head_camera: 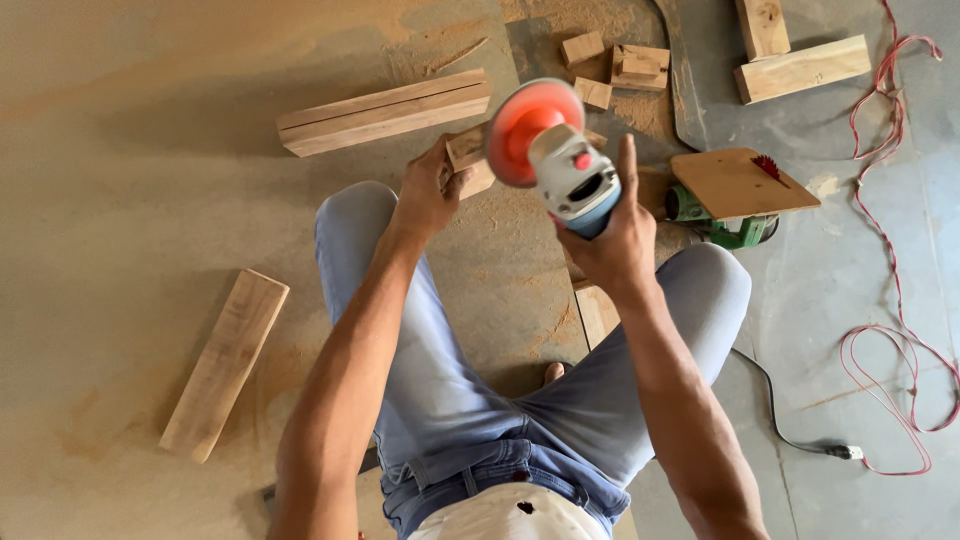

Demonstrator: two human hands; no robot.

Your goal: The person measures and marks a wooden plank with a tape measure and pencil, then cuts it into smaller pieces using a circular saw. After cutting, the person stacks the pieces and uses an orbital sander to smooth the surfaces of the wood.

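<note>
From the head view we see the right hand [612, 240] with fingers wrapped around an angle grinder [560, 160], its orange disc [528, 130] facing up; the left hand [430, 190] has its fingers closed on a small wood block [468, 158], just beside the disc; planks [385, 112] lie on the sawdust-covered floor [150, 150] beyond.

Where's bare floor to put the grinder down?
Free: dusty floor left of the long wooden plank and flat board; grey floor by the red cable. Crowded: wood blocks and green saw ahead of the right hand.
</note>
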